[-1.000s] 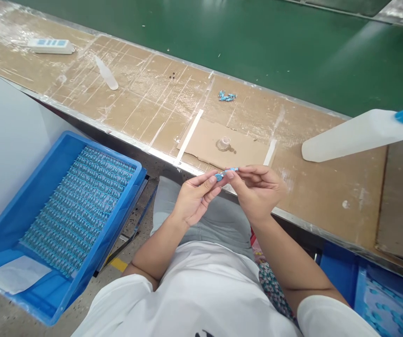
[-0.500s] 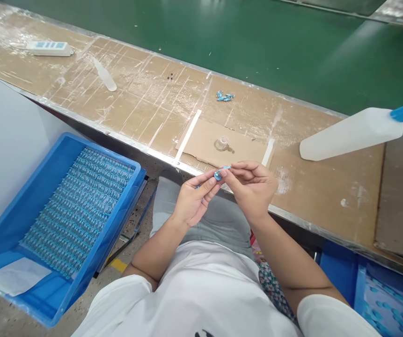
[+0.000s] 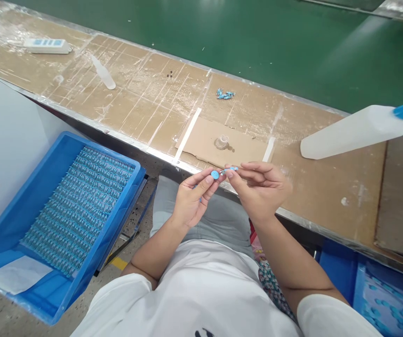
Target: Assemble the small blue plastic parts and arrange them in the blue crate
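Note:
Above my lap, at the front edge of the bench, my left hand (image 3: 194,196) pinches a small round blue disc (image 3: 215,174) between thumb and fingers. More blue shows inside its curled fingers, mostly hidden. Close beside it, my right hand (image 3: 259,189) holds a small thin blue-and-silver piece (image 3: 232,169) at its fingertips, with its tip near the disc. Behind my hands, a small clear cup (image 3: 221,142) stands on a cardboard sheet (image 3: 201,133) taped to the bench. Several small blue pieces (image 3: 225,94) lie in a pile farther back.
On my left, a blue crate (image 3: 61,135) holds rows of blue pieces and a white paper. A white bottle (image 3: 352,133) with a blue top stands right. A small bottle (image 3: 103,72) and power strip (image 3: 47,45) lie at left. Another blue bin (image 3: 359,285) holds blue discs.
My right hand has shifted slightly right, drawing the thin piece away from the disc. The disc in my left hand now faces up more fully.

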The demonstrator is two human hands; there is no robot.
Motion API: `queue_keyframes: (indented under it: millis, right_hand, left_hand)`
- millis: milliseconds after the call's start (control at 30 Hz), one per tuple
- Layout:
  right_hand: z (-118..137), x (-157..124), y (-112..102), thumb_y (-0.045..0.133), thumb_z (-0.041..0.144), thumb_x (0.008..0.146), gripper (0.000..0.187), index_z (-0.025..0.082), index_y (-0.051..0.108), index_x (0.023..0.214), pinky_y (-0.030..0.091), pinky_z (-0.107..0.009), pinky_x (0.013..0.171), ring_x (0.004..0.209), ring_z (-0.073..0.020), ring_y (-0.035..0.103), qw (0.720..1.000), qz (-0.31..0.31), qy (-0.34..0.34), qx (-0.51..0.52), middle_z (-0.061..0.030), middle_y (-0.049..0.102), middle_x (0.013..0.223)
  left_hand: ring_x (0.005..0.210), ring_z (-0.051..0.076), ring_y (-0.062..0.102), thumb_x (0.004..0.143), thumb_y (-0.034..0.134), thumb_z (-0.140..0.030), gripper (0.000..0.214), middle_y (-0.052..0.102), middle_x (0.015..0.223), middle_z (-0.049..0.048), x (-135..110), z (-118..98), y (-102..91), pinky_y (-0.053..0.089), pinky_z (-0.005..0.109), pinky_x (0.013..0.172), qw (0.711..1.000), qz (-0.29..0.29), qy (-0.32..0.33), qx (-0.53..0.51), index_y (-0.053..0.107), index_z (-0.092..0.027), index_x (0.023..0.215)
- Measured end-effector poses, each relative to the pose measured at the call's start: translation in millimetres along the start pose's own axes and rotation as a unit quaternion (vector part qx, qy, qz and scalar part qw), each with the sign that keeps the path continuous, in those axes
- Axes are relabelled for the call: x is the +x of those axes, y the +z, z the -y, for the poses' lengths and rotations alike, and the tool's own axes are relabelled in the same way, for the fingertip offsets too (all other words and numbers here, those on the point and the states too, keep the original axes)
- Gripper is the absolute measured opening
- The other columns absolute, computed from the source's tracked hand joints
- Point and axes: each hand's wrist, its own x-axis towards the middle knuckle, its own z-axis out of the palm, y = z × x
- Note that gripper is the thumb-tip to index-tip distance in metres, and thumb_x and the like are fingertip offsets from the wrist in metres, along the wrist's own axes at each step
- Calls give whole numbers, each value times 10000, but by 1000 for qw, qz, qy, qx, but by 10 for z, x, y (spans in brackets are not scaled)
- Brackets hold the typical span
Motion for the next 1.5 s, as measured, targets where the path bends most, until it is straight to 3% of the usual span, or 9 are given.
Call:
queue_keyframes:
  millis: [500,800,1300,1500]
  right_hand:
    - [5,-72,-1,917,385,656,400,214,679,929,664,-343,684,766,-250,761,999,12,-34,-31,-42,775,825]
    - [-27,-93,12,913,377,663,391,203,681,925,663,-344,706,788,-254,762,999,10,-32,-37,-43,776,827]
    - [-45,-133,49,888,295,712,301,199,711,935,656,-320,710,755,-233,761,996,14,-83,-33,-45,775,826]
    - [-34,-114,47,885,311,712,314,205,708,948,652,-384,801,783,-244,761,995,26,-82,-48,-37,767,785]
  left_hand:
    - [1120,245,698,752,796,-87,209,781,1002,90,17,49,5,519,337,1065,1000,-22,4,-10,774,-124,957]
    - [938,175,753,758,799,-112,171,788,929,56,7,44,-2,567,272,971,1000,11,26,-2,781,-131,927]
    - [945,207,751,650,901,-226,306,787,975,85,36,56,-50,569,319,965,998,15,58,35,799,-143,926]
    - [889,189,755,646,908,-263,293,791,951,78,29,42,-69,598,278,872,993,40,88,67,811,-171,906]
